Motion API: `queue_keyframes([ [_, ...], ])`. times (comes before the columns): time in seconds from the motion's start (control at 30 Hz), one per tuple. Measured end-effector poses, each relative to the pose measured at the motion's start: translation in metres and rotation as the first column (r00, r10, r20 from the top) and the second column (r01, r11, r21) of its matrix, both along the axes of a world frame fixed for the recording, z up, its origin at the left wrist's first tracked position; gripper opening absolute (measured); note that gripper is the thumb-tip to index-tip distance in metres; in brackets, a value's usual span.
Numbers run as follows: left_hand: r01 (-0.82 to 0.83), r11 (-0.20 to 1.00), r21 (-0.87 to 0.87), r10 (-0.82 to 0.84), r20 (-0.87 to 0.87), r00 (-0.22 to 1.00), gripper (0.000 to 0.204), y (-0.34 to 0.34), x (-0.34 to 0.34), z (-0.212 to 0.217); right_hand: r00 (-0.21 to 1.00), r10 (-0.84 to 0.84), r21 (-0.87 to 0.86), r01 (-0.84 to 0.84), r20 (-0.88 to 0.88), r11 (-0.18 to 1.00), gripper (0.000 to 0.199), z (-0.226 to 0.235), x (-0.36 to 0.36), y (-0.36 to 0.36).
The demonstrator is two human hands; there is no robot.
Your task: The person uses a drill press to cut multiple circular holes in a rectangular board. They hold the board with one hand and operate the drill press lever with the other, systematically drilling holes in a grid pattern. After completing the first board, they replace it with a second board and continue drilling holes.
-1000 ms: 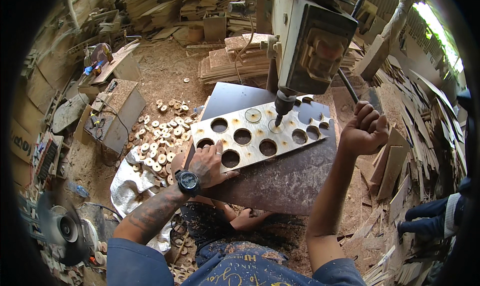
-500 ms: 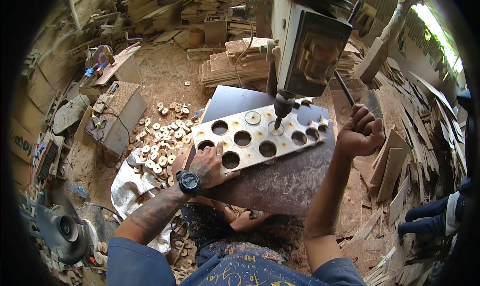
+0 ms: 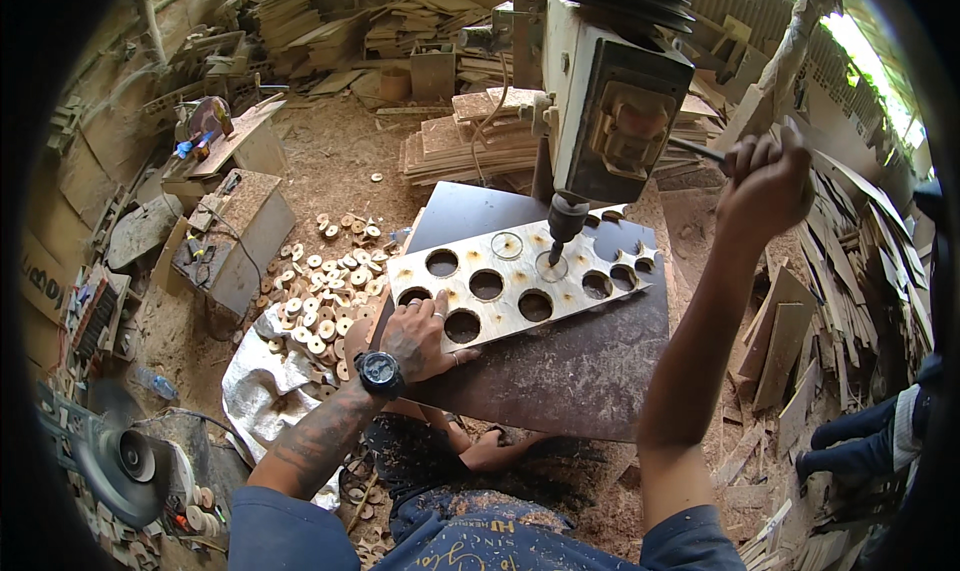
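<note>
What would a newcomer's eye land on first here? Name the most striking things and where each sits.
First, the drill press at top centre, its bit just above a pale wooden board full of round holes on the dark table. The left hand presses the board's near corner, while the right hand grips the lever at upper right. Left of the table, small wooden discs litter the sawdust floor.

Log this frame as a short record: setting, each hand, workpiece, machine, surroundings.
Setting: cluttered wood workshop, sawdust floor
Left hand: flat on the near end of the pale plywood strip with round holes, pressing it down
Right hand: raised, closed round the dark feed lever of the drill press
Cutter: above a partly cut circle in the strip
Support: dark metal table
Surroundings: heap of small wooden discs at the left
</note>
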State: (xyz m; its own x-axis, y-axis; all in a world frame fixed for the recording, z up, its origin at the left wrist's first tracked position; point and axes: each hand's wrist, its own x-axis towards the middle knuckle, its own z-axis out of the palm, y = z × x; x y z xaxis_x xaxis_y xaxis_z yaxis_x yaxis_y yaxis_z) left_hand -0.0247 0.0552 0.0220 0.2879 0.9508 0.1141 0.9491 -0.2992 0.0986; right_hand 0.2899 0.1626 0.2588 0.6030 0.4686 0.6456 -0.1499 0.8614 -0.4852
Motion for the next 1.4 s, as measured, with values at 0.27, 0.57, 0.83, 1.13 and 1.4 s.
queue_keyframes([
  [0.27,-0.102,0.994,-0.026,0.099,-0.104,0.99,0.116,-0.007,-0.045,-0.011,0.941,0.127,-0.498,0.049,0.313,0.866,0.03,0.109,0.026,0.145],
  [0.57,-0.232,0.937,-0.261,0.191,-0.173,0.966,0.119,-0.063,-0.318,0.017,0.927,0.05,-0.476,0.144,0.372,0.867,0.027,0.108,0.03,0.176],
  [0.83,0.167,0.981,0.1,-0.143,-0.206,0.968,0.098,-0.046,-0.231,0.002,0.871,-0.005,-0.471,0.27,0.491,0.84,0.047,0.11,0.042,0.189],
  [1.13,0.147,0.989,-0.005,-0.147,0.021,0.989,0.089,-0.038,-0.095,0.004,0.916,-0.005,-0.505,0.226,0.4,0.833,0.036,0.112,0.043,0.187],
  [1.4,0.188,0.982,0.005,-0.188,0.023,0.982,0.084,-0.039,-0.085,0.005,0.935,0.017,-0.441,0.151,0.354,0.885,0.023,0.107,0.031,0.151],
])
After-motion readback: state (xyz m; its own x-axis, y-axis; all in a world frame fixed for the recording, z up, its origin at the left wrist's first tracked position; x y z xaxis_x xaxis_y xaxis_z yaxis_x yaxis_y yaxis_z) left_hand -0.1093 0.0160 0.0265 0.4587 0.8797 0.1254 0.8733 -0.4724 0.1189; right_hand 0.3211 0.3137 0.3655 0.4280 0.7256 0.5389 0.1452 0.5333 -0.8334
